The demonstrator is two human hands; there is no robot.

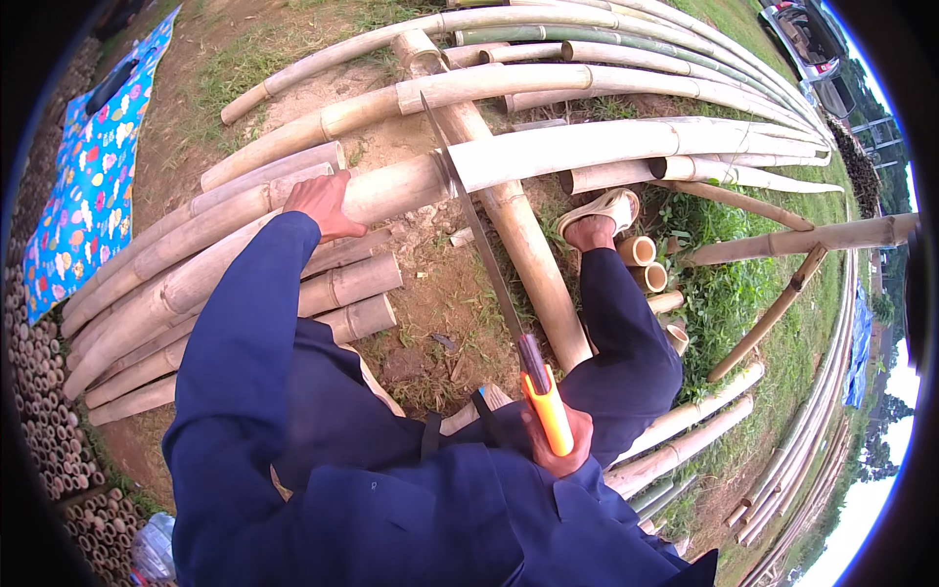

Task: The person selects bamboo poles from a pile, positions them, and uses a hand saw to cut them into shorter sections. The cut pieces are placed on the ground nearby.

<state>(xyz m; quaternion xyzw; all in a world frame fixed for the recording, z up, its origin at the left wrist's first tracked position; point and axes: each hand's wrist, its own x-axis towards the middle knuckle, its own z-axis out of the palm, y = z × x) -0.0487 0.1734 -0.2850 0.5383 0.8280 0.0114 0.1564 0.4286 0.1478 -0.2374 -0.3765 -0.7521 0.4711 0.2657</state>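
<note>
A thick bamboo pole [396, 191] runs from left to right, lying across a bamboo support [528, 254]. My left hand [328, 205] grips the pole from above, left of the support. In my right hand [562, 440], low near my lap, is the orange handle of a handsaw [489, 259]. The saw's long blade slants up and away, crossing the pole just left of the support. Where blade and pole meet, the pole's colour turns from tan to bright, pale white. How deep the blade sits cannot be made out.
Cut bamboo lengths [352, 282] lie at the left. More long poles [626, 78] stretch behind. Beside my sandalled foot [599, 215] are short bamboo pieces [641, 251]. A bamboo frame [802, 240] stands right. A blue patterned sheet [98, 166] and stacked bamboo sections [49, 411] lie far left.
</note>
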